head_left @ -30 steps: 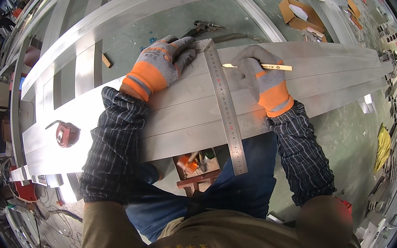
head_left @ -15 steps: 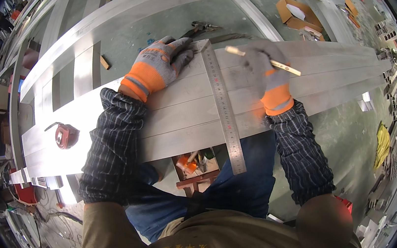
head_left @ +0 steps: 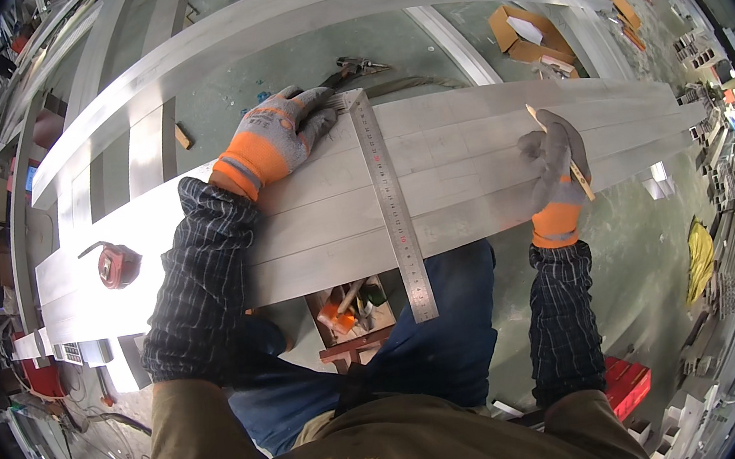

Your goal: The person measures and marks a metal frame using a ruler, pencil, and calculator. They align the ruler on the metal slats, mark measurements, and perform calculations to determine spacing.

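Note:
Several long silver metal bars (head_left: 310, 209) lie side by side in front of me. A steel square (head_left: 395, 217) lies across them, its ruled blade reaching past the near edge toward my legs. My left hand (head_left: 287, 134), in a grey and orange glove, is closed on the square's far end, by the bars' far edge. Part of that end is hidden by the fingers. My right hand (head_left: 552, 161), gloved alike, is over the bars to the right of the square, closed around a pale pencil (head_left: 583, 180). Left of my left forearm, a red tape measure (head_left: 119, 265) rests on the bars.
Past the bars are a frame of metal beams (head_left: 303, 3), a dark hand tool (head_left: 358, 66) and an open cardboard box (head_left: 532, 33). Below the near edge is a tool tray (head_left: 356, 323). A red box (head_left: 628, 386) and a yellow bundle (head_left: 701, 257) are at right.
My right hand has moved right and nearer to me, away from the square, with the pencil now tilted more upright. My left hand stays at the square's far end; the view has shifted slightly.

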A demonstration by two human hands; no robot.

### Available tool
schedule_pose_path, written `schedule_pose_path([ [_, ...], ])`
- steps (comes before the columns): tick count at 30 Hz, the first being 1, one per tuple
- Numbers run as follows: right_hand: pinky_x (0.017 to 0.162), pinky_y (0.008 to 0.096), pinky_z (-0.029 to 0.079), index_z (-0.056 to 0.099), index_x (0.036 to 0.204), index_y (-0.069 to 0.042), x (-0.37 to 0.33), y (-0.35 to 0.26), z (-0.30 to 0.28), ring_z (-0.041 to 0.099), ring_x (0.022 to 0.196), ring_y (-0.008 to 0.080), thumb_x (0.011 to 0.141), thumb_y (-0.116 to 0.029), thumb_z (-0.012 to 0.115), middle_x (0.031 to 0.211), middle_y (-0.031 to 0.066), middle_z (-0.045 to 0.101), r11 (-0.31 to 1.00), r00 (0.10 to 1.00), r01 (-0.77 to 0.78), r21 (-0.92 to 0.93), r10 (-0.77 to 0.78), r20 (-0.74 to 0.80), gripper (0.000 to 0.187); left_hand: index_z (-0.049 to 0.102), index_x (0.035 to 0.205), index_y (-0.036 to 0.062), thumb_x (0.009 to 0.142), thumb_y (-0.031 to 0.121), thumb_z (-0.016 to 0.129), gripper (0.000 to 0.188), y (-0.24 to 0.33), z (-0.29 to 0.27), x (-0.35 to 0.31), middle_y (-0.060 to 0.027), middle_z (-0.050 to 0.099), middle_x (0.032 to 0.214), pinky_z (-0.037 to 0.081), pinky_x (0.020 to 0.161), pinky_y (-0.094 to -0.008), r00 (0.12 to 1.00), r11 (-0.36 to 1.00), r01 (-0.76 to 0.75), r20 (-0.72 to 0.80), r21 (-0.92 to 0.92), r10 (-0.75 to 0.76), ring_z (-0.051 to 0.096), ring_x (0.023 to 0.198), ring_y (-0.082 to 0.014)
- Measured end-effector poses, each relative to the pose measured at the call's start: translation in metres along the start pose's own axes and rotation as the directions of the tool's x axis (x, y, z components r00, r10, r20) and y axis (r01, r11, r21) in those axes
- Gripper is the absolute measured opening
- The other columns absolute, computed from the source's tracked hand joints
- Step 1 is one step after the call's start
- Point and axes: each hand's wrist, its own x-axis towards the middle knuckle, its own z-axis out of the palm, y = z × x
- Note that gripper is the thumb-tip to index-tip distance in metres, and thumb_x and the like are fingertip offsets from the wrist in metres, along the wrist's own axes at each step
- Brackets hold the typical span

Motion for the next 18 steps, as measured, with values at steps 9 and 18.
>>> schedule_pose_path([
  [9, 0.083, 0.0348, 0.055, 0.066, 0.132, -0.003, -0.020, 0.040, -0.010, 0.067, 0.089, 0.0200, 0.103, -0.017, 0.060, 0.107, 0.0096, 0.071, 0.966, 0.994, 0.101, -0.239, -0.089, 0.064, 0.033, 0.069, 0.133, 0.0091, 0.100, 0.030, 0.069, 0.039, -0.028, 0.023, -0.003, -0.0211, 0.073, 0.117, 0.059, 0.088, -0.0466, 0.958, 0.974, -0.220, -0.201, -0.050, 0.206, 0.072, 0.100, -0.0417],
  [18, 0.073, 0.0343, 0.055, 0.067, 0.127, -0.003, -0.003, -0.020, 0.008, 0.068, 0.083, 0.0169, 0.105, -0.015, 0.060, 0.101, 0.0133, 0.074, 0.970, 0.969, -0.241, 0.016, 0.240, 0.050, 0.026, 0.067, 0.136, 0.0069, 0.101, 0.029, 0.068, 0.041, -0.035, 0.026, -0.004, -0.0232, 0.073, 0.114, 0.058, 0.089, -0.0468, 0.962, 0.979, -0.198, -0.181, 0.046, 0.203, 0.071, 0.101, -0.0428],
])
